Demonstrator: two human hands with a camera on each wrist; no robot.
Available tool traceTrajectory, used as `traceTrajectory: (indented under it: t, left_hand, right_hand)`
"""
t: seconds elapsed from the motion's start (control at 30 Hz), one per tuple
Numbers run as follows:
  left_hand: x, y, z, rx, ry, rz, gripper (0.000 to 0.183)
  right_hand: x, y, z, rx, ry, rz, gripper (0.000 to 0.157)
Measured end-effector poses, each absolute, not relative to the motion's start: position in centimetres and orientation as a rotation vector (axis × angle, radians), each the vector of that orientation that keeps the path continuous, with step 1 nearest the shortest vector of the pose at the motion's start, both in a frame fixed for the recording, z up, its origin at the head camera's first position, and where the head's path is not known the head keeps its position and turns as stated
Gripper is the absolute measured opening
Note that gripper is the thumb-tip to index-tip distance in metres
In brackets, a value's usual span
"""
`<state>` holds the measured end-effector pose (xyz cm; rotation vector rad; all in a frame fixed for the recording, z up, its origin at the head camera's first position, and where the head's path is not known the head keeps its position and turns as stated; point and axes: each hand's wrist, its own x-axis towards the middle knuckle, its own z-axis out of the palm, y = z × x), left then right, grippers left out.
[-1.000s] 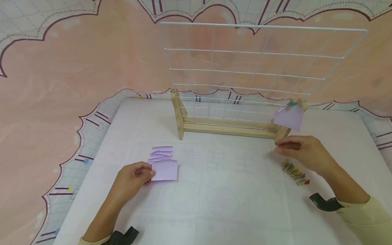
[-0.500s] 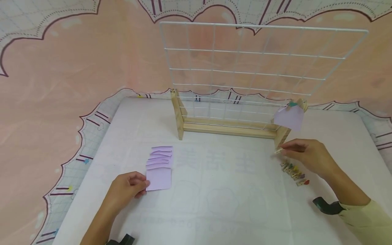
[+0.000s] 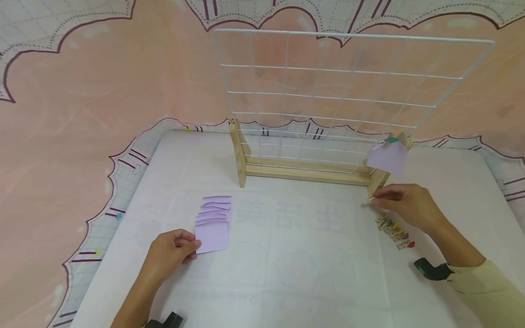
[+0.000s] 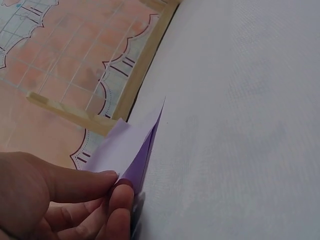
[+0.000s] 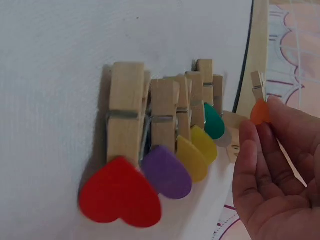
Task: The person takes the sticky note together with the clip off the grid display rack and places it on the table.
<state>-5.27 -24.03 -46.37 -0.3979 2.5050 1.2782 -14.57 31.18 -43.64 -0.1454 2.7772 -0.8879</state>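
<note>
Between thumb and fingers, my left hand (image 3: 172, 254) pinches the left edge of a square purple paper note (image 3: 212, 237). Several more purple notes (image 3: 216, 205) lie overlapped in a column just beyond it. In the left wrist view the held note (image 4: 120, 142) tilts up off the white surface, its right side curling. My right hand (image 3: 412, 205) pinches a small wooden clothespin (image 5: 257, 86) by its orange heart, wooden end pointing away from the fingers. Below that hand several clothespins (image 5: 127, 87) lie in a row, with red, purple, yellow and green hearts.
A white wire grid (image 3: 352, 35) stands in a wooden base (image 3: 307, 175) at the back. At its right end a purple note (image 3: 387, 159) hangs from a green-topped clothespin (image 3: 392, 139). White sheeting (image 3: 295, 282) covers the table.
My left hand has drawn the pinched note left and nearer to me, showing more of the notes beyond it. My right hand has shifted only slightly, keeping the clothespin.
</note>
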Motion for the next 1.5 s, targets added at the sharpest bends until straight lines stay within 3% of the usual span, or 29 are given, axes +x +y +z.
traceTrajectory:
  t: [0.97, 1.37, 1.5]
  left_hand:
    - [-5.4, -24.2, -45.9, -0.357, 2.629, 1.208, 0.022]
    - [-5.9, -22.8, -44.2, -0.277, 2.722, 1.185, 0.023]
    - [-6.6, -21.2, -42.9, -0.206, 2.733, 1.235, 0.022]
  right_hand:
    - [-15.3, 33.0, -44.7, -0.205, 2.655, -0.719, 0.028]
    - [-14.9, 33.3, -43.9, -0.122, 2.682, -0.738, 0.043]
    - [-14.5, 33.1, -42.9, -0.115, 2.822, -0.769, 0.039]
